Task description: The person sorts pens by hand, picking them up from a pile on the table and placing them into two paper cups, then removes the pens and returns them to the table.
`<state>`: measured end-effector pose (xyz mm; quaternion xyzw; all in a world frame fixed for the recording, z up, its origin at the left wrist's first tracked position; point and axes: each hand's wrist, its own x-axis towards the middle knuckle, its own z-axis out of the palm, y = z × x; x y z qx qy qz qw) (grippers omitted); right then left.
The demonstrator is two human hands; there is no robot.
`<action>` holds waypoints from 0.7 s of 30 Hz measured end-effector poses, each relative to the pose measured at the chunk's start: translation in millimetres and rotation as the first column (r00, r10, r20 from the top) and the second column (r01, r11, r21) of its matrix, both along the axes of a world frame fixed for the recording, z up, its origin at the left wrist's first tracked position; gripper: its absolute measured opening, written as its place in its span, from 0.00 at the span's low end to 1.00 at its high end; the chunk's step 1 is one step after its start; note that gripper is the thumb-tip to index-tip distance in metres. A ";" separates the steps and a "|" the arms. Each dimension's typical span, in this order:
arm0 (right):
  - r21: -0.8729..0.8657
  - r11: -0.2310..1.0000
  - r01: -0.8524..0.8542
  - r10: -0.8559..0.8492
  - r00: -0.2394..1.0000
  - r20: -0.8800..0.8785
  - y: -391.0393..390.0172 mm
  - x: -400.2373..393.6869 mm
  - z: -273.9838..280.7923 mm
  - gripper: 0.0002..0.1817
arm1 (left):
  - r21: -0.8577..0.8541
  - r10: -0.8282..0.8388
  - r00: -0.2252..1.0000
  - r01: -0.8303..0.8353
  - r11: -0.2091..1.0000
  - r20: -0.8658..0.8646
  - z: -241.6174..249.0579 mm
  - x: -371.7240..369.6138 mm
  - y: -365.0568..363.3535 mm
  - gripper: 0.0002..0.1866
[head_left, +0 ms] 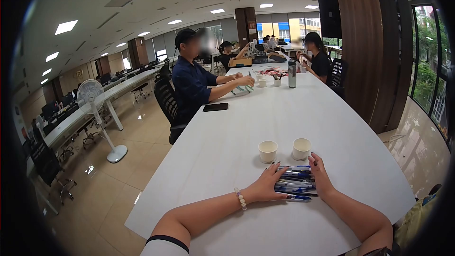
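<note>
A pile of pens (295, 180), mostly blue, black and clear, lies side by side on the white table (227, 161) in front of me. My left hand (265, 185) rests at the left ends of the pens, its fingers spread and touching them. At the right ends stands my right hand (323, 178), fingers extended and palm turned towards the pile. Just beyond the hands are two white paper cups, a left cup (268, 151) and a right cup (302, 149), both upright. A beaded bracelet circles my left wrist.
A black phone (215, 107) lies on the left edge. Farther along stand a grey bottle (292, 75) and a small cup with pens (277, 81). A person in dark blue (187, 85) works at the left side. Another person in black sits at right. A fan (92, 97) stands left.
</note>
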<state>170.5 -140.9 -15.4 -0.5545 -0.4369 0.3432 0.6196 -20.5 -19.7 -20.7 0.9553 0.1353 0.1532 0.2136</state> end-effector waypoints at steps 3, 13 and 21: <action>0.077 0.997 -0.012 -0.005 0.978 0.210 -9.6 3.5 -5.7 0.38 | -0.034 0.019 0.999 -0.018 0.999 0.028 1.4 -1.0 0.3 0.50; -0.115 0.988 -0.099 0.134 0.213 0.968 -24.2 -5.7 10.3 0.46 | 0.050 -0.012 0.999 0.014 0.999 -0.052 -7.6 0.4 21.0 0.45; -0.217 0.976 0.034 0.202 0.249 0.947 -18.8 13.2 8.2 0.58 | 0.043 -0.114 0.992 0.117 0.992 -0.059 8.8 -3.2 10.5 0.55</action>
